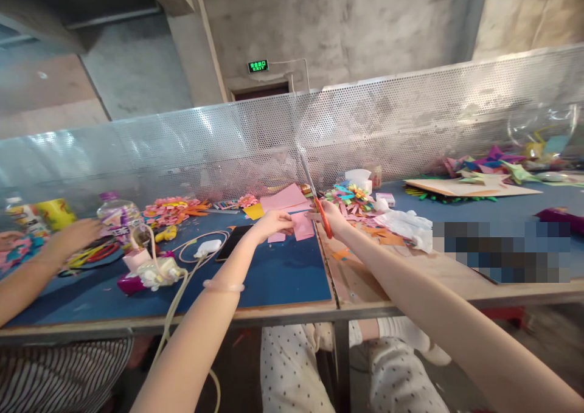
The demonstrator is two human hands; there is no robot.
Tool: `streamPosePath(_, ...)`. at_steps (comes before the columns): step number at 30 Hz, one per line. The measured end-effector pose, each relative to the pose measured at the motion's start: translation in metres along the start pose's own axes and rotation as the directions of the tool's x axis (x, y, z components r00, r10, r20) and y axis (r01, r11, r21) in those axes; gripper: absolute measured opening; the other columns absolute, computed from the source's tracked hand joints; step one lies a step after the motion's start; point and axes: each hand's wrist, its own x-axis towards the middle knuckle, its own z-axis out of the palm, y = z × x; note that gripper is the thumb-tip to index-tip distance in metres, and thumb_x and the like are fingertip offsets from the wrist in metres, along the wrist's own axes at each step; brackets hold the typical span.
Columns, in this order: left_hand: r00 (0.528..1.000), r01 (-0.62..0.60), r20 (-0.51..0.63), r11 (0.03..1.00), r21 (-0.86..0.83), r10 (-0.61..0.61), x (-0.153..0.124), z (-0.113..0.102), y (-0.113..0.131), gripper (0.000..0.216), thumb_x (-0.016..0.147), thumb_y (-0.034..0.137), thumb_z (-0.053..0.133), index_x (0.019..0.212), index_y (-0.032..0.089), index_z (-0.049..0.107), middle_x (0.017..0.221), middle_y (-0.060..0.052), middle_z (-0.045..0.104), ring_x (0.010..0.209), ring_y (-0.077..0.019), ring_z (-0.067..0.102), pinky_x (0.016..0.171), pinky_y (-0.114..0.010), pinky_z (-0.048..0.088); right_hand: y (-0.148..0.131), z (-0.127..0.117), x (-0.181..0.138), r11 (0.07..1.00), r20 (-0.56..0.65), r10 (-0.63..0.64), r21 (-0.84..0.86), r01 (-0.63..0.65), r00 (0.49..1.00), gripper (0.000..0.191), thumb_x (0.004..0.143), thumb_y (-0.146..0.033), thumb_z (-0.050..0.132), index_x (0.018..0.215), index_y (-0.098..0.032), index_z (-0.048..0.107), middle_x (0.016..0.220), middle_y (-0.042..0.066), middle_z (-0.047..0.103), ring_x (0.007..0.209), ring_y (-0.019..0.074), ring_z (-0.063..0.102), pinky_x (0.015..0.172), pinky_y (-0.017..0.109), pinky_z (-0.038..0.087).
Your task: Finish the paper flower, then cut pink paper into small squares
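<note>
My left hand pinches a small piece of pink paper just above the blue table mat. My right hand grips scissors with red-orange handles; their metal blades point up and away, beside the pink piece. More pink sheets lie just behind my hands, by a yellow scrap. A pale bracelet circles my left wrist.
A co-worker's hand reaches over craft bits at the left, near a plastic bottle and a white charger with cable. A dark phone lies on the mat. Paper flowers, colourful scraps, white tissue and cardboard fill the back along the perforated metal screen.
</note>
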Motion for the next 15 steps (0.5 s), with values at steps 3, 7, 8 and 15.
streamPosePath(3,1.0,0.002,0.016,1.0,0.011,-0.002,-0.0006,-0.0001,0.001,0.021,0.06,0.024,0.075,0.072,0.011,0.064,0.065,-0.006,0.068,0.06,-0.0147,0.064,0.068,-0.032,0.053,0.0013,0.0005,0.0004,1.0,-0.02,0.021,0.002,-0.021,1.0,0.036,0.053,-0.024,0.075,0.081,-0.014,0.054,0.074,0.001,0.058,0.067,0.0132,0.056,0.059,0.024,0.044)
streamPosePath(7,0.999,0.004,0.037,1.0,0.018,-0.005,-0.0011,0.0005,0.0013,0.019,0.061,0.023,0.074,0.072,0.011,0.065,0.066,-0.006,0.068,0.06,-0.0146,0.064,0.068,-0.031,0.053,0.0021,0.0007,0.0011,1.0,-0.048,0.023,-0.011,-0.024,0.999,0.038,0.052,-0.024,0.075,0.081,-0.014,0.053,0.069,-0.001,0.056,0.062,0.0114,0.054,0.057,0.023,0.043)
streamPosePath(8,0.999,0.002,0.037,1.0,0.015,-0.002,-0.0009,0.0006,0.0012,0.02,0.061,0.023,0.074,0.073,0.011,0.065,0.066,-0.006,0.068,0.06,-0.0145,0.064,0.068,-0.031,0.053,0.002,0.0006,0.0013,1.0,-0.056,0.018,-0.015,-0.019,0.998,0.038,0.051,-0.023,0.075,0.081,-0.014,0.053,0.067,-0.002,0.055,0.061,0.0108,0.053,0.057,0.023,0.042)
streamPosePath(15,0.993,-0.073,-0.087,0.997,0.013,0.074,0.003,-0.0042,0.0003,0.018,0.062,0.021,0.073,0.074,0.01,0.066,0.066,-0.005,0.067,0.062,-0.0147,0.064,0.069,-0.032,0.053,-0.0027,0.0001,-0.0011,1.0,0.033,0.012,0.019,-0.013,0.999,0.028,0.058,-0.025,0.072,0.077,-0.015,0.055,0.065,-0.001,0.054,0.057,0.0102,0.052,0.053,0.022,0.043)
